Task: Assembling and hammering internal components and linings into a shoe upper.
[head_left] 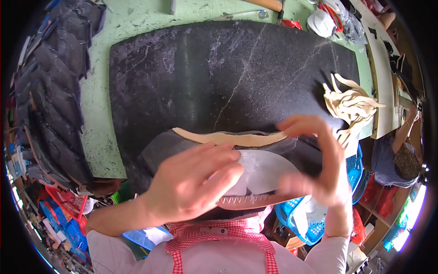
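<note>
A dark shoe-upper piece with a pale grey inner lining (262, 171) lies at the near edge of a black speckled work mat (219, 73). Along its far edge runs a long, curved beige strip (228, 138). My left hand (194, 182) presses flat on the piece, fingers reaching the middle of the strip. My right hand (319, 160) pinches the strip's right end between thumb and forefinger; it is blurred.
A pile of several more beige strips (351, 107) rests on the mat's right side. Stacked dark cut pieces (57, 96) line the left of the green table (98, 114). Blue baskets (315, 214) stand below at right. Another person (394, 155) sits at far right.
</note>
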The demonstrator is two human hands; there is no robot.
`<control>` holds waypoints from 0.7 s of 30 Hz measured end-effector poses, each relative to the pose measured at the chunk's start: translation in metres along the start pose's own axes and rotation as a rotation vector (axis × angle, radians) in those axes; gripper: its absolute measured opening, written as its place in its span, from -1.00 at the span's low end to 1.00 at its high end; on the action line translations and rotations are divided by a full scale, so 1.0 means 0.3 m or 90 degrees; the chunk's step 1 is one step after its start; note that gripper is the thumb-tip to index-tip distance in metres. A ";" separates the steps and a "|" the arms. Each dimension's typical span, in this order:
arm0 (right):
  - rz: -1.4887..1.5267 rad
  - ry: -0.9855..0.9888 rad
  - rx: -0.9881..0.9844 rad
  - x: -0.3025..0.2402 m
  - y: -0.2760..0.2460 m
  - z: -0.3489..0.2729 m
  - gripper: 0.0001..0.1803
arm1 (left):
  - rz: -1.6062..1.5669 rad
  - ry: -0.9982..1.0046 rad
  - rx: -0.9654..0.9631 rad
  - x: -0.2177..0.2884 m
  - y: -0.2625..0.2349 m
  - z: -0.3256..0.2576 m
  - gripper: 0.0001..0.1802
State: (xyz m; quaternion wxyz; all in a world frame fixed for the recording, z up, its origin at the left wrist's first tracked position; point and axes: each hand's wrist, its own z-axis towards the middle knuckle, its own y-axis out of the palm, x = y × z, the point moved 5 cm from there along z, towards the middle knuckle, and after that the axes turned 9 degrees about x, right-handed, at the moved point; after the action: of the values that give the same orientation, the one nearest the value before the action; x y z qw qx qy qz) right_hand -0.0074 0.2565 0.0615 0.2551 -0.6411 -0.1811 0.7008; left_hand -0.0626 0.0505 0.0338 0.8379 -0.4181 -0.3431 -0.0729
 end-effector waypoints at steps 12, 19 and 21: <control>-0.149 -0.329 -0.024 -0.076 0.079 -0.029 -0.64 | 0.160 0.166 -0.064 0.033 -0.072 0.013 -0.72; -0.157 -0.171 0.046 -0.039 0.090 0.050 -0.69 | 0.213 0.087 -0.118 0.039 0.058 -0.115 -0.79; -0.265 -0.199 0.169 -0.032 0.098 0.139 -0.49 | 0.225 0.083 -0.112 0.044 0.083 -0.109 -0.80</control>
State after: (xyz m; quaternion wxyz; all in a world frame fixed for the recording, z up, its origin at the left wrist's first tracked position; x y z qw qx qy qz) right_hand -0.0521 0.2301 0.0569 0.4439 -0.4358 -0.2526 0.7411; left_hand -0.0256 0.0440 0.0124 0.8184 -0.5377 -0.2019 0.0186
